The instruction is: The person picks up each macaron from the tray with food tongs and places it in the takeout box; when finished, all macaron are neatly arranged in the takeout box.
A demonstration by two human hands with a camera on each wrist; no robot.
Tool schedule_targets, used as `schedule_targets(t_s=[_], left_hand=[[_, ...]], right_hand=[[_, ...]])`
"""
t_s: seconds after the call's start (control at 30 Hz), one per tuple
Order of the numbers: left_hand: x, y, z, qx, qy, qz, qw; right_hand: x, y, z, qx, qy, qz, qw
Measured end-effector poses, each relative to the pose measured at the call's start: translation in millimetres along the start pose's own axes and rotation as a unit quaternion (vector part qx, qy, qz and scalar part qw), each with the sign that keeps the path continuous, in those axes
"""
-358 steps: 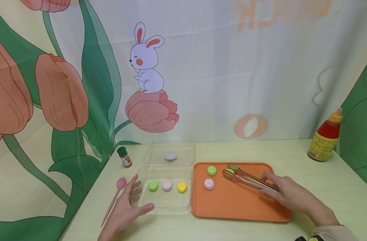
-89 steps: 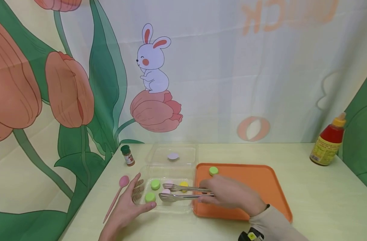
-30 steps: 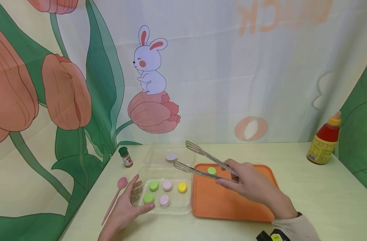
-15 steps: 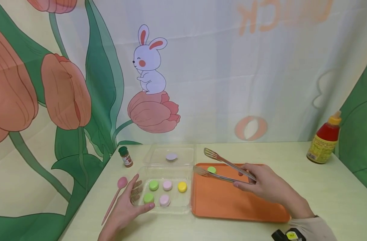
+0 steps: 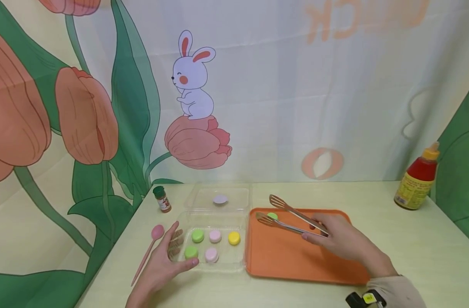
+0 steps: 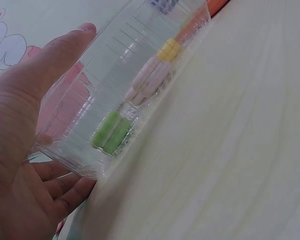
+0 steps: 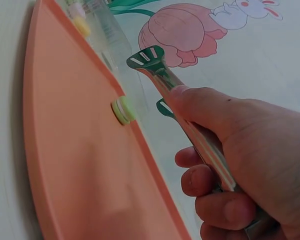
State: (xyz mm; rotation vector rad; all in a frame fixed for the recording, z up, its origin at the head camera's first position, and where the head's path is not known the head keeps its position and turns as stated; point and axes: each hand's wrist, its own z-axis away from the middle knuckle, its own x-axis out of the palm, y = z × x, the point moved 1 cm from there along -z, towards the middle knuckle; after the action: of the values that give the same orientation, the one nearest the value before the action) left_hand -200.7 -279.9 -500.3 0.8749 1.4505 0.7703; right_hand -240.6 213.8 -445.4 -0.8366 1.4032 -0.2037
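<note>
My left hand (image 5: 162,262) holds the left side of a clear plastic clamshell box (image 5: 222,268), thumb over its rim and fingers at the outer wall. Inside, two green macarons (image 5: 197,235) sit at the left, two pink macarons (image 5: 211,255) in the middle and a yellow macaron (image 5: 234,238) at the back right. Metal tongs (image 5: 292,211) are gripped in my right hand (image 5: 342,239), their tips spread apart with nothing between them. One green macaron (image 7: 122,110) lies near the back left corner of the orange tray (image 5: 292,261), partly hidden behind the tongs in the head view.
The box's lid (image 5: 197,201) lies folded back, a small pale oval piece (image 5: 220,199) within its outline. A pink spoon (image 5: 157,232) lies left of my left hand. A green-capped spice jar (image 5: 163,201) stands back left, a red sauce bottle (image 5: 415,184) back right.
A green and a pink macaron have gone from tray to box. The tongs worked over the box, then swung back right and lower, over the tray's remaining macaron. The left hand stays put.
</note>
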Motion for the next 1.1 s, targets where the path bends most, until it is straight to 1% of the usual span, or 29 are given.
schedule_targets(t_s=[0.3, 0.5, 0.7, 0.9, 1.1], left_hand=[[-0.4, -0.8, 1.0, 0.000, 0.000, 0.002, 1.0000], [0.4, -1.9, 1.5, 0.004, 0.004, -0.001, 1.0000], [-0.1, -0.7, 0.7, 0.004, 0.002, -0.007, 1.0000], [-0.5, -0.2, -0.1, -0.002, 0.000, -0.010, 1.0000], [-0.6, -0.3, 0.2, 0.001, 0.000, -0.013, 0.9999]], right_hand=[[4, 15, -2, 0.024, -0.012, 0.002, 1.000], [10, 21, -3, 0.030, -0.022, 0.004, 0.999], [13, 22, -3, 0.027, -0.023, -0.004, 0.999], [13, 21, -4, 0.010, -0.010, 0.020, 1.000], [16, 20, -3, -0.009, -0.004, 0.035, 0.999]])
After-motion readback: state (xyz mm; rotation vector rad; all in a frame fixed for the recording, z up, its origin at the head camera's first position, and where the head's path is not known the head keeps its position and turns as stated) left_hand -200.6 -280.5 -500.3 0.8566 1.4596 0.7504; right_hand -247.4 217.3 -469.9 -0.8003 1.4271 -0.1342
